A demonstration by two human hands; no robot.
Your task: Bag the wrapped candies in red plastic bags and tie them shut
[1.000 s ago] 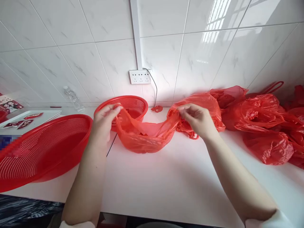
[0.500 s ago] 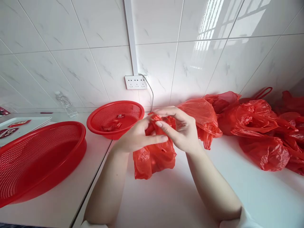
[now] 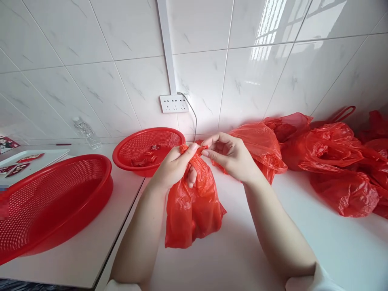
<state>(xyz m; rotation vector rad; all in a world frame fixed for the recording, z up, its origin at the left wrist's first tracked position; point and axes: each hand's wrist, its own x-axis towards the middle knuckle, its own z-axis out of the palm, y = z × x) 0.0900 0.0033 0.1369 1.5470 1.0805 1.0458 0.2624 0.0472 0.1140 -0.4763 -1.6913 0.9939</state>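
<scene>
A red plastic bag (image 3: pixel 194 206) hangs from both hands over the white table, its top gathered and twisted. My left hand (image 3: pixel 177 163) is closed round the gathered neck, with the thumb on top and a fingertip showing through the folds. Between thumb and fingers, my right hand (image 3: pixel 228 155) pinches the upper end of the same bag. Something bulges inside the lower part, but the red film hides what it is.
Left of the hands stand a small red basket (image 3: pixel 121 151) with several red packets (image 3: pixel 148 157) and a large red basket (image 3: pixel 104 178). A white tray (image 3: pixel 57 153) and a clear bottle (image 3: pixel 87 132) lie beyond. Several red bags (image 3: pixel 327 149) are heaped on the right, below a wall socket (image 3: pixel 173 104).
The bag now hangs longer and nearer to me, its neck drawn together. My left thumb has moved up onto the gathered neck, while the right hand still pinches the top.
</scene>
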